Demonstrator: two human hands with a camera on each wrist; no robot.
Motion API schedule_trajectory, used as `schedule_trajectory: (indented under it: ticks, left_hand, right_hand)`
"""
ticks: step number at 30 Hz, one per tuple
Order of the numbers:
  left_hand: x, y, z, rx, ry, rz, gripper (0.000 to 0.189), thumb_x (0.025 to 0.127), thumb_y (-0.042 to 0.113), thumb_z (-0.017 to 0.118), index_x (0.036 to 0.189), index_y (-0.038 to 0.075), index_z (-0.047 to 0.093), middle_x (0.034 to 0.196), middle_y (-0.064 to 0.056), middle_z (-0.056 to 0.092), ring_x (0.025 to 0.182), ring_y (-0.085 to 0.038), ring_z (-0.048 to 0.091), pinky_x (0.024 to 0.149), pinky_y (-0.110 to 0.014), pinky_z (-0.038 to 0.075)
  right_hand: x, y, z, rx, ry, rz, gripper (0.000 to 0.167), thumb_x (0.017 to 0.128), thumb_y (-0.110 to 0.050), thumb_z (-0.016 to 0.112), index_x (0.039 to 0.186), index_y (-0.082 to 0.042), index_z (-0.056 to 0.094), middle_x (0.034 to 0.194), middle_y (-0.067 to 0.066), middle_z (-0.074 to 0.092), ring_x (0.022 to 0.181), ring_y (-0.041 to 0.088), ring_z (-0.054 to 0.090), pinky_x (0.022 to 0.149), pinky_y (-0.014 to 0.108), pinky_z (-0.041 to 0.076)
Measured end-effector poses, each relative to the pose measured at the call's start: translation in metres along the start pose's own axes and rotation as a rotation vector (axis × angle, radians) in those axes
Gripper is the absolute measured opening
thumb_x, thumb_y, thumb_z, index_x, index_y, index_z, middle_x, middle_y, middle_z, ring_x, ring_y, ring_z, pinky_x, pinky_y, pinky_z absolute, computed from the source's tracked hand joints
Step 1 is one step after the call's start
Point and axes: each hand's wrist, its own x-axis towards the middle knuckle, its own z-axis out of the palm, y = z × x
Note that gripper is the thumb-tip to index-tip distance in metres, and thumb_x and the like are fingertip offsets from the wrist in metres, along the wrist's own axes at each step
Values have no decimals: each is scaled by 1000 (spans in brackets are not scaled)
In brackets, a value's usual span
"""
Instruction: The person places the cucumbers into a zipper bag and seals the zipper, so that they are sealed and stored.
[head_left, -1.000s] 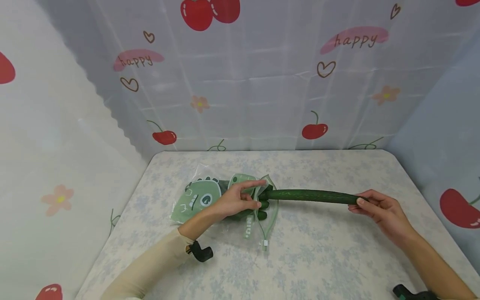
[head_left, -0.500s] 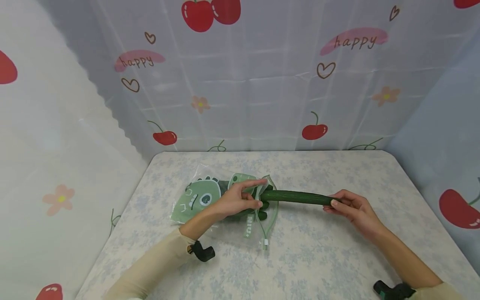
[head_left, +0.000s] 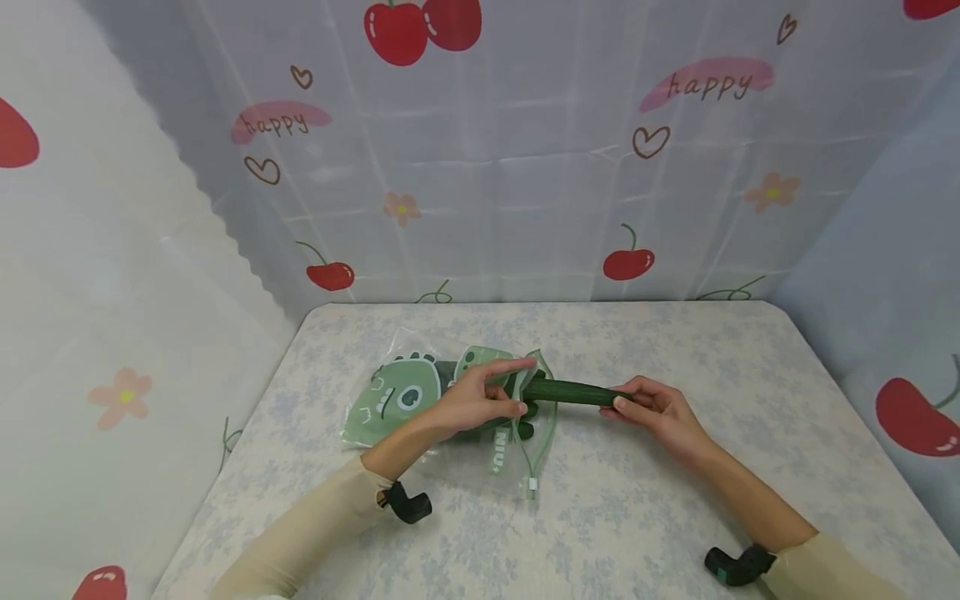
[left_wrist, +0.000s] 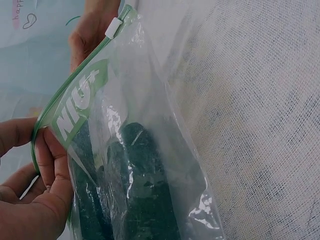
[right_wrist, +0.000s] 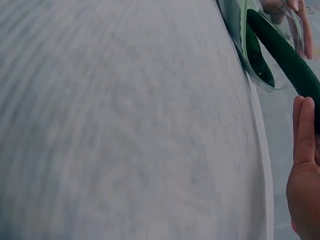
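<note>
A long cucumber [head_left: 573, 392] lies partly inside the mouth of a clear zip bag [head_left: 408, 400] with a green dinosaur print. Thumb and fingers of my right hand [head_left: 660, 414] pinch its outer end. At the bag's mouth, my left hand [head_left: 472, 400] holds the edge, thumb and index finger spread along the opening. The left wrist view shows those fingers curled at the green zip rim, with more cucumbers [left_wrist: 145, 185] behind the plastic. Two shorter cucumber ends [head_left: 527, 430] show at the opening below the long one.
The white zip slider [head_left: 532, 483] sits at the bag's near corner. A pale blue floral cloth covers the table [head_left: 600, 517]. Printed curtains [head_left: 487, 167] stand behind the table and along both sides.
My right hand has moved left, sliding the cucumber deeper into the bag, so less of it shows outside. My left hand and the bag stay nearly where they were.
</note>
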Motion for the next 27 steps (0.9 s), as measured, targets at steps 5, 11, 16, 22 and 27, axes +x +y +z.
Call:
schedule_trajectory:
  ticks: [5,11,16,22,27]
  left_hand:
    - [-1,0,-1,-8,14,4,74,102,15,76,168,21,42,147,-17,61,62,-11,45,64,-29,39]
    - [0,-1,0,2,17,11,74,102,14,76,168,20,42,155,-11,57,64,-19,47,64,-28,40]
    - [1,-1,0,9,11,22,74,102,14,75,168,19,41,160,-15,52,62,-18,47,63,-27,40]
    - [1,-1,1,-5,4,30,74,102,11,74,168,19,41,168,-8,45,62,-16,49,62,-27,40]
    - [2,-1,1,-11,0,31,74,102,12,74,168,19,41,168,-7,45,65,-18,52,64,-27,41]
  right_hand:
    - [12,8,15,0,5,23,15,108,0,60,118,12,62,120,-7,80,105,13,81,97,29,62]
    - [26,14,35,19,-12,54,20,107,-3,63,118,13,61,120,-6,80,107,15,81,98,29,62]
    - [38,16,49,36,-36,95,26,107,-7,67,121,14,61,123,-4,79,111,20,80,100,32,62]
    - [50,19,61,59,-67,123,24,107,-7,66,122,12,61,122,-4,79,111,18,80,101,31,61]
    - [57,17,70,30,-71,164,27,107,-10,67,123,10,61,124,2,78,111,15,79,102,30,61]
